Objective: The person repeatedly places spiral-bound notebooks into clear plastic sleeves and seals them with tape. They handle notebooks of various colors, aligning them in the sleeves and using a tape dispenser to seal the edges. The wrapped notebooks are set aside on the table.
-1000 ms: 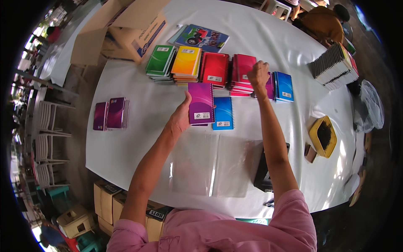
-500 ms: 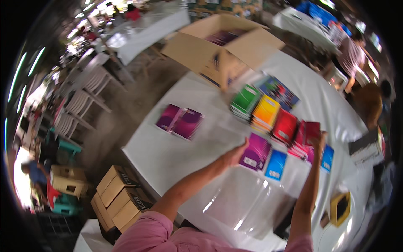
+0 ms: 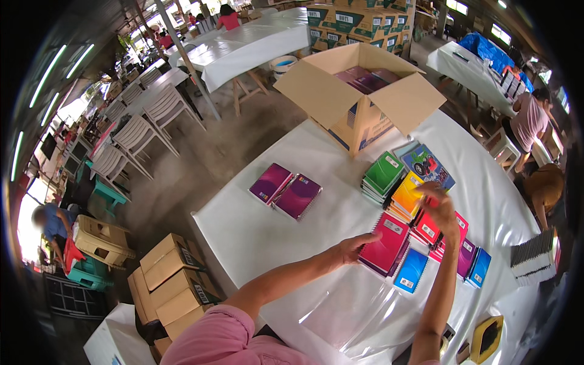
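Note:
My left hand grips the left edge of a pink spiral notebook, which lies on a purple one. Over the yellow notebooks and the red notebooks is my right hand, its fingers bent but apart, with nothing seen in them. A green notebook stack stands beyond, beside a notebook with a tractor picture. Close to my right forearm lie a blue notebook, a purple notebook and another blue notebook.
Two purple notebook piles lie at the table's left. An open carton holding purple notebooks stands at the far edge. To the right are a stack of black spiral-bound books and a yellow tray. Closed cartons sit beside the table.
The pink notebook from my right hand now lies on the purple one at my left hand. My right hand has moved left and away from me, over the yellow and red stacks.

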### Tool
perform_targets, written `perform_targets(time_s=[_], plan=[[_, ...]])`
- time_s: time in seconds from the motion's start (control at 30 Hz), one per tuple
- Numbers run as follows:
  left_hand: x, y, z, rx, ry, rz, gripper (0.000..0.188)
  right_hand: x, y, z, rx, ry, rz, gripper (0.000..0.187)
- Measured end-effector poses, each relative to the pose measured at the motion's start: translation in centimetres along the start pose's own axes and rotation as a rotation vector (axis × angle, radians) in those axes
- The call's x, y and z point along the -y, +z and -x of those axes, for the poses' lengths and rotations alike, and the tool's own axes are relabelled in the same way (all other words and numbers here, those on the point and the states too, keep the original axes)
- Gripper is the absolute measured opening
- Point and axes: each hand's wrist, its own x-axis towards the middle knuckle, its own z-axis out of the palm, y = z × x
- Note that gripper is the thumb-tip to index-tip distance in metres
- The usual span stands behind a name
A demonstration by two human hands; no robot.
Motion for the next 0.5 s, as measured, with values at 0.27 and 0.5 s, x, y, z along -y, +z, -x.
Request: perform_targets(time_s=[0.27,0.5], plan=[[-2.3,-3.2,-0.6,-0.177,0.116,-0.111,0.053,-15.5,1.8,3.8,-0.3,0.944,0.782,0.081],[-3.7,-6.7,-2.6,-0.199,0.144,-0.25,0.07,-10.7,1.0,5.2,-0.687,0.426,-0.23,0.037]])
